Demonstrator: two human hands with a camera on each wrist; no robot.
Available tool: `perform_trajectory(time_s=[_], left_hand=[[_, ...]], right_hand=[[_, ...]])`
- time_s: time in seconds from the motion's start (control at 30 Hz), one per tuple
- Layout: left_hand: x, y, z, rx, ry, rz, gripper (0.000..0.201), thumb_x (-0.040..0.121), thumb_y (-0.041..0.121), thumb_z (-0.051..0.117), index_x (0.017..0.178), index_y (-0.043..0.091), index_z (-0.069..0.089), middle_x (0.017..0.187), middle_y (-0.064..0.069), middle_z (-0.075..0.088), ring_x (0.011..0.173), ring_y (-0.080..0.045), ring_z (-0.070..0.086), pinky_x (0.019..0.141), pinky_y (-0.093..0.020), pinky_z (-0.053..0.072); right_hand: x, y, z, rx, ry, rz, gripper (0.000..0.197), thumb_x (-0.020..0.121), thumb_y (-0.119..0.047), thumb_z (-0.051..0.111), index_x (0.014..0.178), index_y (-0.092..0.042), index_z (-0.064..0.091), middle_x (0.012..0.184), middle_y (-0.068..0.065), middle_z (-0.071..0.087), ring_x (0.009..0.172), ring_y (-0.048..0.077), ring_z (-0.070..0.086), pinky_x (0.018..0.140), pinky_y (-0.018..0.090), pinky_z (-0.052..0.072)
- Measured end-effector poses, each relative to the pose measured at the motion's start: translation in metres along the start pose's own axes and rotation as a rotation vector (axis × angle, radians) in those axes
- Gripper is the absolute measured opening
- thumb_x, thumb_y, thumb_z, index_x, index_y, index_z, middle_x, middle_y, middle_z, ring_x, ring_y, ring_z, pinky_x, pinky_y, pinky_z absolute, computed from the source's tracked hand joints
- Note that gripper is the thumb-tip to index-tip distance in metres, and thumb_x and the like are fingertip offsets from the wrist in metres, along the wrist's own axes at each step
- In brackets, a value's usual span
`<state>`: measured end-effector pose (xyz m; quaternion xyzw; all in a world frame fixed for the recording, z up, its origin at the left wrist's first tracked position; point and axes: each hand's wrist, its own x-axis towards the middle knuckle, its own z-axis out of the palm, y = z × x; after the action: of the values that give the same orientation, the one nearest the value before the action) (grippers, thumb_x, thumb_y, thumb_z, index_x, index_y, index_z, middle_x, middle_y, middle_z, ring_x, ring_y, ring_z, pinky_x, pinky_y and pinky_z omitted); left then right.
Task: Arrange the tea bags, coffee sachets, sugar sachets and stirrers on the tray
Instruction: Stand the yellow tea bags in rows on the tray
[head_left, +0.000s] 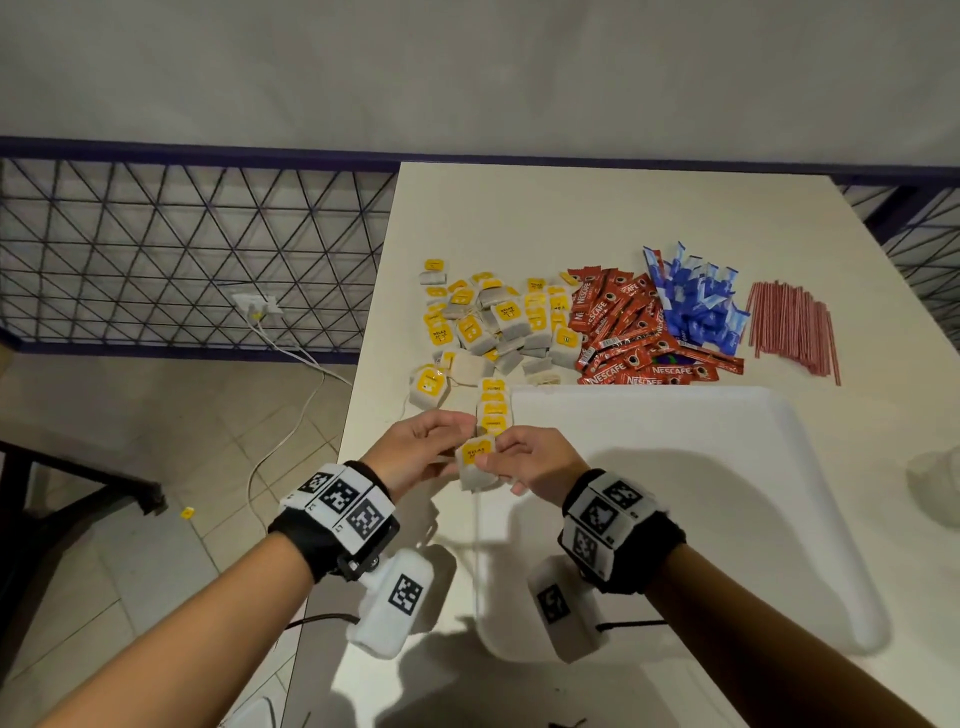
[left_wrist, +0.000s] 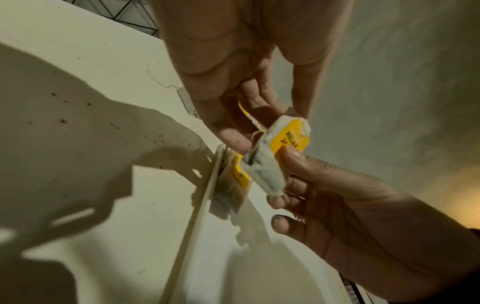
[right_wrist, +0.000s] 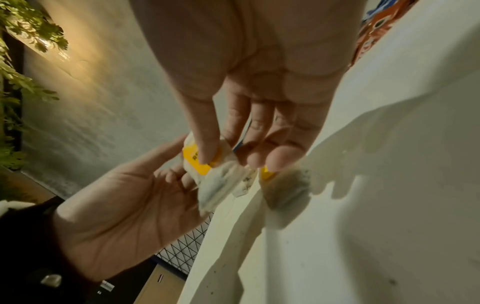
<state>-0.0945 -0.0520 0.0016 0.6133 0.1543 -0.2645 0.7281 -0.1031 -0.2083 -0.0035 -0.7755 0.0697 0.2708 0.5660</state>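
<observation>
Tea bag (head_left: 478, 462) pinched between both hands, left hand (head_left: 415, 452) and right hand (head_left: 535, 462), above tray (head_left: 727, 467) left rim.

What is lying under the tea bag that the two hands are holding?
Under the held tea bag, another tea bag lies at the left rim of the white tray. Both hands pinch it. Their fingers cover what lies directly beneath.

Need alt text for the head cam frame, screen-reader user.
Both hands, left hand and right hand, pinch one white tea bag with a yellow tag above the left rim of a white plastic tray. Beyond lie loose yellow-tagged tea bags, red coffee sachets, blue sugar sachets and red stirrers on a cream table.
</observation>
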Motion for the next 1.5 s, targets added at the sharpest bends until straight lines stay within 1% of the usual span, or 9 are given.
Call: perform_trajectory(time_s=[0.17,0.43,0.6,0.77,1.0,1.17,1.3,1.4,1.5], left_hand=[[0.000,-0.008,0.002,0.043,-0.058,-0.001,0.010,0.086,0.006,0.059,0.092,0.011,0.065,0.077,-0.001,0.068,0.062,-0.004,0.066,0.058,-0.016,0.053],[0.005,-0.017,0.009,0.274,-0.066,-0.017,0.020,0.082,-0.008,0.061,0.087,0.012,0.060,0.051,0.004,0.054,0.042,-0.002,0.056,0.046,-0.013,0.049],[0.007,-0.026,0.010,0.422,-0.023,0.021,0.025,0.080,-0.006,0.065,0.085,0.018,0.060,0.071,-0.004,0.048,0.060,-0.013,0.056,0.051,-0.019,0.055],[0.005,-0.029,0.009,0.437,0.037,0.055,0.026,0.080,-0.002,0.067,0.094,0.017,0.058,0.071,-0.001,0.049,0.046,-0.004,0.058,0.056,-0.025,0.058],[0.004,-0.026,0.006,0.432,0.096,0.091,0.026,0.081,-0.003,0.065,0.092,0.018,0.055,0.067,-0.008,0.060,0.057,-0.025,0.059,0.058,-0.034,0.054],[0.013,-0.031,0.003,0.790,0.078,0.188,0.029,0.076,0.019,0.074,0.089,0.026,0.049,0.071,0.006,0.054,0.064,-0.009,0.052,0.068,-0.025,0.044],[0.015,-0.033,0.006,1.049,0.037,0.145,0.041,0.070,0.042,0.076,0.079,0.030,0.037,0.077,0.011,0.043,0.073,-0.014,0.048,0.071,-0.030,0.041],[0.017,-0.032,0.009,1.123,0.019,0.136,0.043,0.070,0.047,0.074,0.076,0.031,0.035,0.080,0.013,0.039,0.077,-0.014,0.046,0.070,-0.028,0.038],[0.020,-0.031,0.010,1.131,-0.002,0.127,0.044,0.069,0.050,0.074,0.073,0.031,0.034,0.081,0.013,0.040,0.076,-0.013,0.048,0.068,-0.027,0.037]], right_hand=[[-0.005,0.012,-0.008,0.045,0.023,0.027,0.019,0.083,-0.014,0.066,0.069,-0.015,0.054,0.059,-0.001,0.052,0.056,0.012,0.045,0.051,0.018,0.038],[-0.003,0.024,-0.011,-0.032,0.025,0.079,0.024,0.081,-0.015,0.067,0.063,-0.019,0.052,0.057,-0.005,0.052,0.053,0.006,0.044,0.048,0.012,0.036],[0.006,0.036,-0.009,-0.035,0.039,0.083,0.032,0.071,0.001,0.073,0.053,-0.019,0.055,0.051,-0.007,0.052,0.059,0.012,0.045,0.066,0.027,0.038],[0.014,0.037,-0.005,-0.122,0.079,0.101,0.030,0.070,-0.009,0.075,0.052,-0.024,0.056,0.059,-0.004,0.055,0.073,0.020,0.051,0.073,0.029,0.042],[0.011,0.030,-0.009,-0.240,0.132,0.091,0.029,0.079,-0.020,0.070,0.059,-0.026,0.050,0.061,-0.010,0.049,0.076,0.014,0.049,0.061,0.018,0.037],[0.010,0.027,-0.010,-0.287,0.148,0.121,0.025,0.081,-0.025,0.068,0.063,-0.025,0.052,0.063,-0.011,0.050,0.077,0.013,0.052,0.064,0.018,0.038],[0.011,0.022,-0.009,-0.256,0.134,0.124,0.027,0.081,-0.022,0.068,0.060,-0.024,0.050,0.061,-0.009,0.051,0.070,0.012,0.050,0.058,0.017,0.038],[0.013,0.019,-0.008,-0.216,0.126,0.133,0.027,0.081,-0.019,0.068,0.061,-0.022,0.051,0.059,-0.007,0.053,0.058,0.007,0.047,0.056,0.015,0.037],[0.014,0.021,-0.009,-0.206,0.139,0.141,0.027,0.080,-0.017,0.069,0.060,-0.023,0.051,0.060,-0.005,0.055,0.064,0.013,0.051,0.058,0.019,0.039]])
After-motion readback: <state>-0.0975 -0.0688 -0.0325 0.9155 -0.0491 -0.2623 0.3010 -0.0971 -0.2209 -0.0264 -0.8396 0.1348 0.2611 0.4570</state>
